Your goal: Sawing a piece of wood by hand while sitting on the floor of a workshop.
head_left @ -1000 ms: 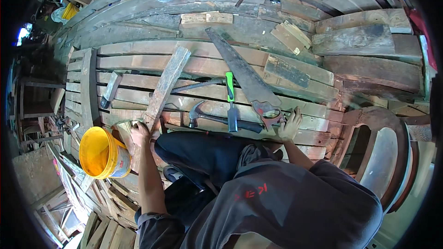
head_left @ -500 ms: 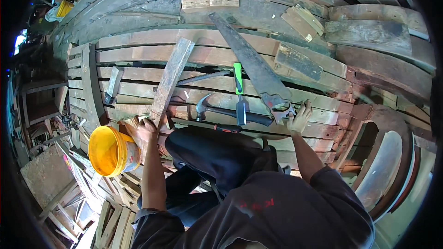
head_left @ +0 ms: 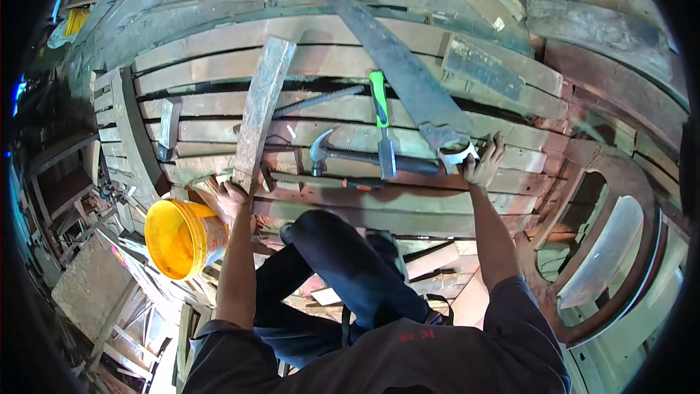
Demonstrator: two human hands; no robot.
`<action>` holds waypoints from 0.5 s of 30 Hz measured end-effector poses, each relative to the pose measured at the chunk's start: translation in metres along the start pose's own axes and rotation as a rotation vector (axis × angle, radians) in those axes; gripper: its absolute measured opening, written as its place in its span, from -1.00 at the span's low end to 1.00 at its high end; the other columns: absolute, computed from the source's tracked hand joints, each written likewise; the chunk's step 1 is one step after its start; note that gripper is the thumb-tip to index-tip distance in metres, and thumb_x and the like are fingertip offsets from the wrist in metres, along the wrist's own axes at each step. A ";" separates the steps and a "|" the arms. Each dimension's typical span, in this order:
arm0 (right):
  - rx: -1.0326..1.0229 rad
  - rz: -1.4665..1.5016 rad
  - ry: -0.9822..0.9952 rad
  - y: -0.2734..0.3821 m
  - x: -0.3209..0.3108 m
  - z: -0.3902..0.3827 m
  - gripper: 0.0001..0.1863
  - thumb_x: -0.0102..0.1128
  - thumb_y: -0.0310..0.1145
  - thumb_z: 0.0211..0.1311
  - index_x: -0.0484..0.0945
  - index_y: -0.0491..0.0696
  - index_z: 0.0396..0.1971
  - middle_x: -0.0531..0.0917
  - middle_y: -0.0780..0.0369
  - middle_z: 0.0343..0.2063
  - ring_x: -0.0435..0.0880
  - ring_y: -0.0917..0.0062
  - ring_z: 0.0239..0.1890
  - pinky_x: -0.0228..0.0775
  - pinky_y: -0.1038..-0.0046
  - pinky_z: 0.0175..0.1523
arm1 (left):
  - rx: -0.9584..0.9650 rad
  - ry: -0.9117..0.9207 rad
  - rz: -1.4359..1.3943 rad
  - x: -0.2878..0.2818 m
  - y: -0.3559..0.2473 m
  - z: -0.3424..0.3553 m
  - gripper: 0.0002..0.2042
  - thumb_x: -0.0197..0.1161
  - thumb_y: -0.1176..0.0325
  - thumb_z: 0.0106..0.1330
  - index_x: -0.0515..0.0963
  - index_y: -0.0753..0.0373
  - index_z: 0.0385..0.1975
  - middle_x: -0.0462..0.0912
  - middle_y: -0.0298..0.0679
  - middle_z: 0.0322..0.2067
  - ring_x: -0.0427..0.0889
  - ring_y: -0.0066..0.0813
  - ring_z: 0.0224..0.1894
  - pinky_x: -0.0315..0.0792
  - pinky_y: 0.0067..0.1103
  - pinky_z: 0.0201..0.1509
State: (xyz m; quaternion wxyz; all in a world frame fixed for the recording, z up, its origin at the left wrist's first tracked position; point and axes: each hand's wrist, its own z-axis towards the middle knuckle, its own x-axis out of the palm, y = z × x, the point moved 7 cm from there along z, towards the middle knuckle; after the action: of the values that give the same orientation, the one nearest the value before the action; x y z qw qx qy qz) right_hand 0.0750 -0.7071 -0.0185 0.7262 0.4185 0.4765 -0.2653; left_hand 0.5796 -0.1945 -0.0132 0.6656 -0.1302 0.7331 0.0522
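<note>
My left hand (head_left: 227, 195) is clamped on the near end of the one loose plank (head_left: 260, 112), right at the slatted bench's front edge, just above the single yellow bucket (head_left: 182, 238). My right hand (head_left: 483, 165) rests open beside the one handsaw's handle (head_left: 455, 150). Between my hands lie one hammer (head_left: 364, 157) and one green-handled chisel (head_left: 381, 124), with bare slats around them.
</note>
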 end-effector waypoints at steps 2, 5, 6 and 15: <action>0.025 -0.015 0.019 0.000 0.003 -0.001 -0.16 -0.27 0.25 0.18 0.28 -0.29 0.11 0.21 -0.14 0.23 0.09 -0.08 0.30 -0.17 -0.08 0.35 | 0.092 -0.052 -0.021 -0.002 -0.005 0.004 -0.53 0.00 -0.03 0.25 0.63 0.27 -0.19 0.62 0.17 -0.28 0.58 0.15 -0.21 0.42 -0.15 -0.08; -0.001 -0.049 0.009 -0.006 -0.002 -0.004 -0.20 -0.21 0.20 0.18 0.29 -0.29 0.10 0.21 -0.13 0.22 0.10 -0.07 0.29 -0.14 -0.06 0.34 | 0.136 -0.034 0.013 -0.019 -0.048 -0.027 -0.56 -0.03 0.04 0.18 0.65 0.28 -0.29 0.62 0.17 -0.38 0.61 0.20 -0.32 0.47 -0.12 -0.19; -0.006 -0.052 0.002 -0.001 -0.002 -0.004 -0.23 -0.15 0.16 0.17 0.30 -0.28 0.09 0.22 -0.13 0.22 0.11 -0.07 0.28 -0.12 -0.05 0.34 | 0.139 -0.039 -0.008 -0.024 -0.049 -0.026 -0.56 -0.04 0.04 0.17 0.66 0.27 -0.30 0.62 0.17 -0.38 0.61 0.19 -0.31 0.47 -0.12 -0.18; 0.004 -0.018 -0.042 0.012 -0.006 -0.009 -0.36 0.02 -0.03 0.15 0.28 -0.22 0.08 0.21 -0.11 0.22 0.14 -0.06 0.25 -0.09 0.01 0.34 | 0.051 -0.143 -0.033 -0.038 -0.042 -0.023 -0.56 0.03 -0.02 0.23 0.65 0.27 -0.35 0.65 0.11 -0.37 0.65 0.07 -0.29 0.52 -0.21 -0.15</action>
State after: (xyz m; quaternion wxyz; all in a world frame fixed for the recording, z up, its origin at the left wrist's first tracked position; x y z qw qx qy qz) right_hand 0.0779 -0.6933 -0.0105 0.7329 0.4100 0.4644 -0.2813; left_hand 0.5715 -0.2358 0.0306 0.7202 -0.1211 0.6824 0.0319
